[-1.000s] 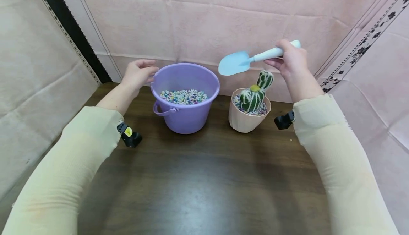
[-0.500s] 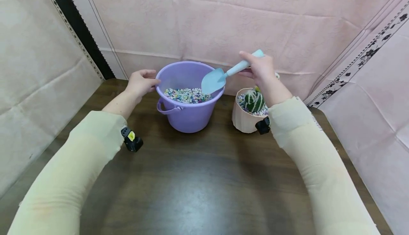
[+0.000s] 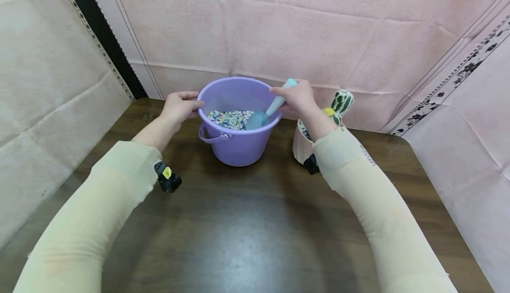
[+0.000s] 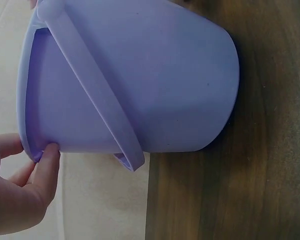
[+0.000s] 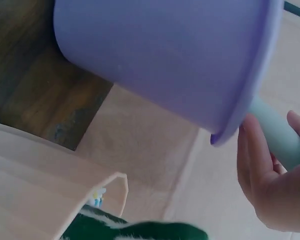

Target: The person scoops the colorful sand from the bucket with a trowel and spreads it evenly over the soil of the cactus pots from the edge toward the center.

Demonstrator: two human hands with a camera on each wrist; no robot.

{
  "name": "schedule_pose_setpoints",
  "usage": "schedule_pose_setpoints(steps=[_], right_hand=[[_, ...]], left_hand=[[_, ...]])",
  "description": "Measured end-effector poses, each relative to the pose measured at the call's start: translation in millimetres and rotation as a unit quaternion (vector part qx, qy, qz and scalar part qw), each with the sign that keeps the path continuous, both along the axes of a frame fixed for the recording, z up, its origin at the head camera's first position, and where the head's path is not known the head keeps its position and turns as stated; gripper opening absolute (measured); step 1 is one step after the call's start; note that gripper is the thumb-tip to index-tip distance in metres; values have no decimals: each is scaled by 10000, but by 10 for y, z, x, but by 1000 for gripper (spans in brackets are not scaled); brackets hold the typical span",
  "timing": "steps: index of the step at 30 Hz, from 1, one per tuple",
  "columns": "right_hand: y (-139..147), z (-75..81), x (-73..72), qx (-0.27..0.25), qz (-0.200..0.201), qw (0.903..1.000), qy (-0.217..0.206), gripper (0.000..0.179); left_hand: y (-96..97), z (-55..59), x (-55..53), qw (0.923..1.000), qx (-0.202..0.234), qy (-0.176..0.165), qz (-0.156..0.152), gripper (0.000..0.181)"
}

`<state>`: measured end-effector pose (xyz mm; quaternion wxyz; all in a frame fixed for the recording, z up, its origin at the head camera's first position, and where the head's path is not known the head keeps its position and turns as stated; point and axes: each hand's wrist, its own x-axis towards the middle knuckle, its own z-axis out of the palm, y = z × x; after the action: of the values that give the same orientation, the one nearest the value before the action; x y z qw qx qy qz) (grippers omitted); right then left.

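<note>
A purple bucket (image 3: 241,149) stands on the table with many small pastel beads (image 3: 229,119) inside. My left hand (image 3: 180,108) pinches its left rim between thumb and fingers, which the left wrist view shows close up. In my right hand (image 3: 298,96) is the handle of a light blue trowel (image 3: 276,105), tilted down over the bucket's right rim. The trowel's blade (image 3: 256,120) lies at the beads inside. In the right wrist view, the right fingers (image 5: 255,150) curl round the pale handle, right beside the rim.
To the right of the bucket is a cream pot (image 3: 301,144) with a knitted cactus (image 3: 341,102), partly hidden by my right forearm. The bucket's handle (image 3: 215,139) hangs down at its front left. Pale cloth walls (image 3: 255,32) enclose the brown table (image 3: 239,222).
My right hand has carried the trowel left and down from above the cactus pot into the bucket. The left hand has come to grip the bucket's rim.
</note>
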<state>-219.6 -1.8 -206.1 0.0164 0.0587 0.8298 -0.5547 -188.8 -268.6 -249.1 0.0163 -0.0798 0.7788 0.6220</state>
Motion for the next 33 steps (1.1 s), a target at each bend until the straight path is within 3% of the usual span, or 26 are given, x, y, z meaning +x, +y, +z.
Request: schedule_pose_setpoints(steps=[5,11,15,19,24,28,33], right_hand=[[-46,-93,-7,973,-172,9914,856,48],[-90,-202,37,2208,-155,9588,1780,28],[-96,-201,72,2697,-69,9446,1868,29],[-39,-173,96,3175,-175,9350,1571,36],[51,-164,104,3145,-271,9401,1287,43],[119,-134,124,2991,-278,9446,1325,51],[295,-10,173,2784,-211,9476,1552,63]], left_hand=[[19,2,14,10000,-34,-1,13,51],[52,10,26,10000,-73,29,-4,51],[73,2,27,10000,-33,53,-35,51],[86,-8,19,9999,-60,46,-67,51],[88,-23,-1,9999,-134,87,-22,50],[92,-21,5,9993,-250,252,126,50],[84,41,42,9887,-1098,861,551,50]])
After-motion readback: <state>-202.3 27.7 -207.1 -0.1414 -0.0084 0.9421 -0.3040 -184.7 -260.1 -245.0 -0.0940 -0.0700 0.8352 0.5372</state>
